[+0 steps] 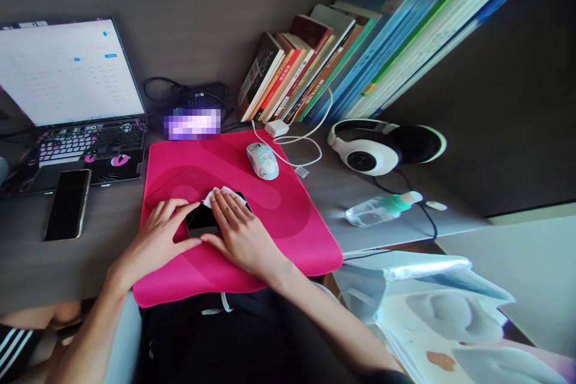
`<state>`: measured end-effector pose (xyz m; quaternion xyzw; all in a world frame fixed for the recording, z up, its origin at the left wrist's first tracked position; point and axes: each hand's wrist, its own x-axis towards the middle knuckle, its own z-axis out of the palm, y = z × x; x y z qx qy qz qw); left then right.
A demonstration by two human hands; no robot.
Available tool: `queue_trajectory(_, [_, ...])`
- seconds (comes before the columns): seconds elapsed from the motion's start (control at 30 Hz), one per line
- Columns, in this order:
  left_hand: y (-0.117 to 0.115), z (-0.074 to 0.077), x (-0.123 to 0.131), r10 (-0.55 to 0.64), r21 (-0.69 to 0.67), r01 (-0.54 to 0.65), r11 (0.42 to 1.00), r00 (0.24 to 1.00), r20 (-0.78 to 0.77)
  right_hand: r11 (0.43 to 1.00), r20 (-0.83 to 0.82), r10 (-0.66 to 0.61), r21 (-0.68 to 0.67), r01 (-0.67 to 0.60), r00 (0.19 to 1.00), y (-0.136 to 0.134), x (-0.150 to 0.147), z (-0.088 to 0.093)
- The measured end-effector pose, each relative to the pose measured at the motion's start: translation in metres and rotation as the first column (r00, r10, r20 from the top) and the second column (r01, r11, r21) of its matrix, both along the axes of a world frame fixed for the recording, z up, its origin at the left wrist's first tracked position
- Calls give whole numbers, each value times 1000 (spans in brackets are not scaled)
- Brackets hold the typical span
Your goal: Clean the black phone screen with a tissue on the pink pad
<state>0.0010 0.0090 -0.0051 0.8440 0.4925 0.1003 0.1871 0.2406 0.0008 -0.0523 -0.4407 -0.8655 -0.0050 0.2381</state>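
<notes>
A phone with a dark screen (202, 222) lies on a pink desk mat (288, 246) in front of me. My left hand (166, 231) grips the phone's left end, thumb at the near edge and fingertips at the far edge. My right hand (243, 234) presses a white wipe (210, 197) onto the screen with its fingers laid together, its thumb at the near edge. The right hand and wipe hide the phone's right part. Just beyond my left hand lies a thin clear rectangular piece (191, 180), its kind unclear.
A patterned mouse (263, 161) sits at the mat's far side, beside a white charger (276, 128) with cable. Right of the mat are headphones (366, 156) and a spray bottle (375, 210). An open laptop (76, 78) and second phone (67, 204) stand left. Books (288, 78) line the back.
</notes>
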Motion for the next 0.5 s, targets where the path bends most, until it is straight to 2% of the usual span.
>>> queue_trajectory(0.5, [-1, -2, -1, 11, -14, -11, 1000, 999, 32, 998, -55, 61, 3, -61, 997, -1, 0, 1])
